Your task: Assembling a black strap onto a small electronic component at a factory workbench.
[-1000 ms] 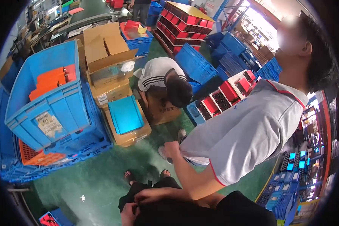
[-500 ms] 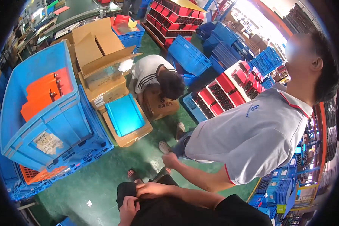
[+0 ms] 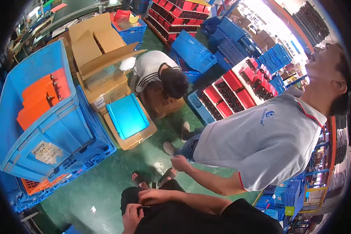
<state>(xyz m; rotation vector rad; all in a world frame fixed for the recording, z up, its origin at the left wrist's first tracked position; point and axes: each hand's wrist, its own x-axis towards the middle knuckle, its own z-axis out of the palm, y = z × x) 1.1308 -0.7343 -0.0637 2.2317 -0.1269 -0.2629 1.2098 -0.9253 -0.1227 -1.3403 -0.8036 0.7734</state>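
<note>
**Hands hold their place at my lap**

At the bottom centre of the frame, my left hand is curled closed, pinching a thin dark piece against my black trousers. My right hand lies just above it, fingers towards the piece; I cannot tell whether it grips. Over the last second neither hand has shifted, so the work stays where it was.

Just beyond are my sandalled feet on the green floor. A standing co-worker's fist hangs near them, hardly moved. Further up, a crouching person bends over a cardboard box, and the blue crate fills the upper left.
</note>
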